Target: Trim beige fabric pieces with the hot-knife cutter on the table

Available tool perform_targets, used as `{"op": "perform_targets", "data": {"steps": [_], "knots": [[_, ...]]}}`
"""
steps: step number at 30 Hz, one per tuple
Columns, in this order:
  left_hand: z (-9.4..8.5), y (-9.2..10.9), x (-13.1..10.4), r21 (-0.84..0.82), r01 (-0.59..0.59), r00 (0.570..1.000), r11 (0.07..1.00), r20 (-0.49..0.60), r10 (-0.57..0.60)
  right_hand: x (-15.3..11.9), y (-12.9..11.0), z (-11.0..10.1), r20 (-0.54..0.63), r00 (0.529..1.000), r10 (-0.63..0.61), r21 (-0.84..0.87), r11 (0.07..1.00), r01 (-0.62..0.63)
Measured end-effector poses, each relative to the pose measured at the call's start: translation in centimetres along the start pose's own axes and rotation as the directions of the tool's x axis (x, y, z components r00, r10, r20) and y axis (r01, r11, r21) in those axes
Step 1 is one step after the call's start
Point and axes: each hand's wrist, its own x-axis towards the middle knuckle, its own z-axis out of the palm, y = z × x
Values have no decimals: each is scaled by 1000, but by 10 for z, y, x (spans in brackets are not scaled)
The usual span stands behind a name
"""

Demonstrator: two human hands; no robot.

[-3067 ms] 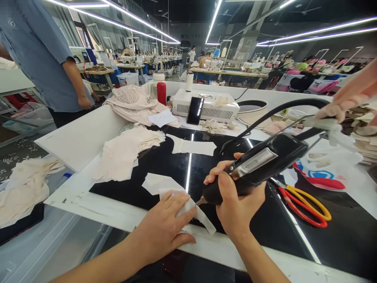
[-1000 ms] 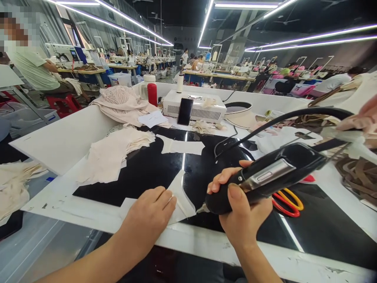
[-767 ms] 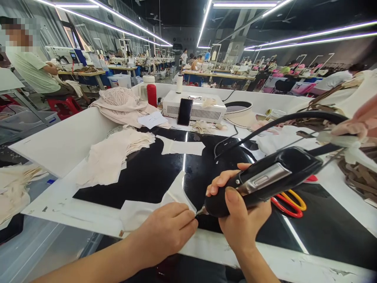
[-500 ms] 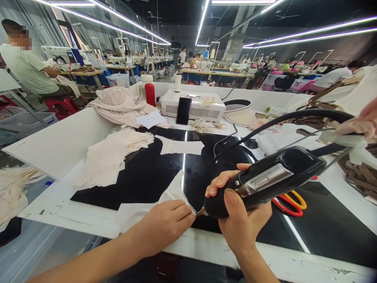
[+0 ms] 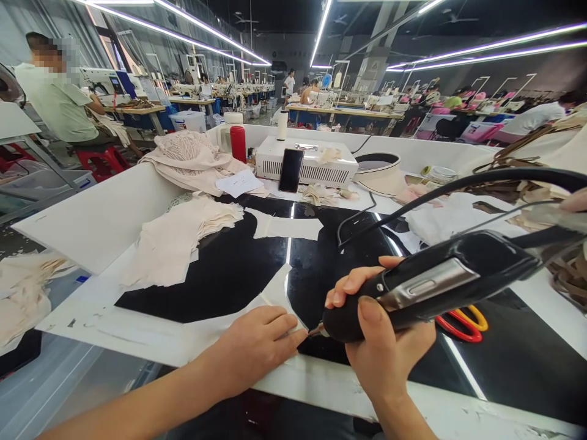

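Observation:
My left hand (image 5: 261, 342) presses a white fabric piece (image 5: 276, 292) down near the front edge of the black board (image 5: 220, 269), its fingers close together at the fabric's edge. My right hand (image 5: 385, 330) is wrapped around a black corded hand tool (image 5: 431, 284) with a silver side panel and a narrow metal tip. That tip meets the fabric edge right beside my left fingertips; whether it touches the cloth I cannot tell. Farther back on the board lies another cut fabric piece (image 5: 291, 227). A stack of cream fabric pieces (image 5: 169, 241) is to the left.
Red and yellow scissors handles (image 5: 465, 324) show beneath the tool. Behind the board stand a phone (image 5: 291, 170), a white vented box (image 5: 312, 162) and a red bottle (image 5: 238, 144). Another person's hand (image 5: 575, 201) is near the tool's cable at the right edge. A co-worker (image 5: 55, 101) sits far left.
The whole view has shifted slightly, so things appear farther right. The other person's hand has slid mostly out at the right edge. My hands keep the same hold, tool tip still beside my left fingertips.

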Motion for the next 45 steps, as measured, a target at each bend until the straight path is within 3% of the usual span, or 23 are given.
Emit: {"op": "perform_targets", "data": {"steps": [22, 36, 45], "knots": [[1, -2, -7, -27, 45, 997, 999, -53, -47, -1, 2, 1, 9, 999, -37, 14, 999, 37], [2, -3, -13, -75, 89, 996, 993, 3, -89, -1, 2, 6, -19, 1000, -15, 15, 1000, 16], [-1, -3, -15, -74, 96, 995, 993, -25, -98, 1, 2, 8, -8, 1000, -25, 1, 1000, 25]]}}
